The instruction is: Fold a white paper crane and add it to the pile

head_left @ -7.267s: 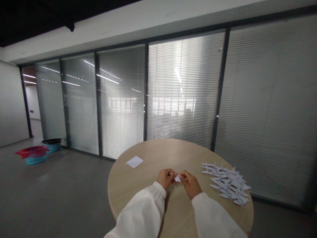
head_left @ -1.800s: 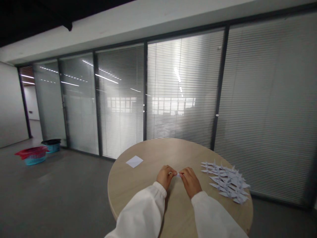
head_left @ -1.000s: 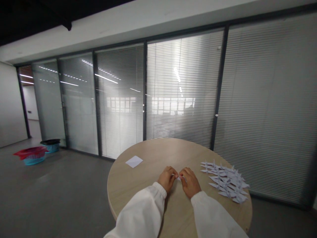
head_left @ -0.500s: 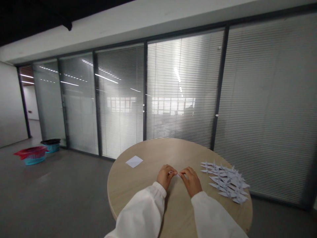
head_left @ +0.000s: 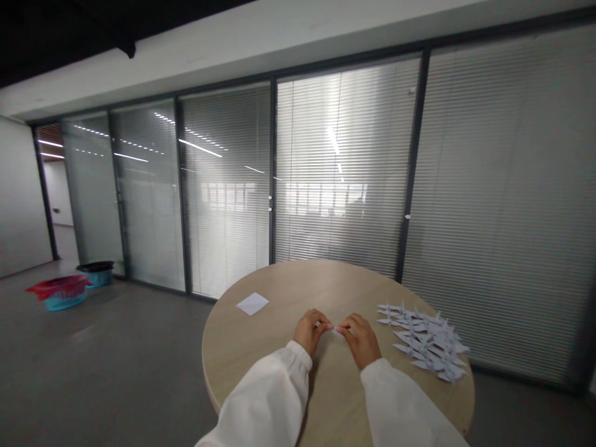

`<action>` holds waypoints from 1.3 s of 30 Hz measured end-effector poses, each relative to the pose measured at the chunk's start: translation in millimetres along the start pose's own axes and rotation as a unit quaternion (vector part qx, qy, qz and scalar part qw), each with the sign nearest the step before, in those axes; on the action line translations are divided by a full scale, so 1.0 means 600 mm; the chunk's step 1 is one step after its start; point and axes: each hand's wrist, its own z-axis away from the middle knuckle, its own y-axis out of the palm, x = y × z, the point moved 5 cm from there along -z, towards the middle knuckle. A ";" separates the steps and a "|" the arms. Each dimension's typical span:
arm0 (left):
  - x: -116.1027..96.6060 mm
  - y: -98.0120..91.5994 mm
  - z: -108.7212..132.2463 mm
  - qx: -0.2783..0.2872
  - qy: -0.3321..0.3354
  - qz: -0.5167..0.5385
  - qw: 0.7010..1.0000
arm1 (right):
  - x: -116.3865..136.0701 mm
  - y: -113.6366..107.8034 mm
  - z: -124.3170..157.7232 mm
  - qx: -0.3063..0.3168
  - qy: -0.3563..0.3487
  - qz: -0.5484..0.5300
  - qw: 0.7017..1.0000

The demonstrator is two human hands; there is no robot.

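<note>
Over the middle of the round table (head_left: 261,366), my left hand (head_left: 313,330) and my right hand (head_left: 359,338) meet fingertip to fingertip. Both are closed in a pinch on a small piece of folded white paper (head_left: 335,331), of which only a sliver shows between the fingers. Its folded shape is mostly hidden. To the right of my right hand lies a cluster of several white folded paper cranes (head_left: 426,341). A flat square of white paper (head_left: 252,303) rests on the table, left of and beyond my left hand.
A glass partition with blinds (head_left: 344,167) runs behind the table. On the floor at far left stand two blue baskets, one lined with a red bag (head_left: 60,287) and one with a black bag (head_left: 96,267). A doorway opens at the far left.
Both hands keep almost the same place, with only a slight shift of the fingers. A little more of the white paper shows between them.
</note>
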 end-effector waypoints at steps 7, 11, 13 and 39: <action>0.003 0.000 0.000 0.002 -0.004 0.018 1.000 | -0.008 0.007 0.002 -0.008 0.020 -0.024 0.999; 0.008 0.001 0.000 -0.008 -0.007 0.037 0.999 | -0.011 0.010 0.002 -0.015 0.020 -0.047 0.999; 0.012 0.003 -0.001 -0.009 -0.014 0.042 0.999 | -0.010 0.009 0.002 -0.015 0.022 -0.052 0.998; 0.027 0.022 -0.002 0.011 -0.122 0.223 0.967 | -0.016 0.023 0.006 0.024 0.073 -0.087 0.993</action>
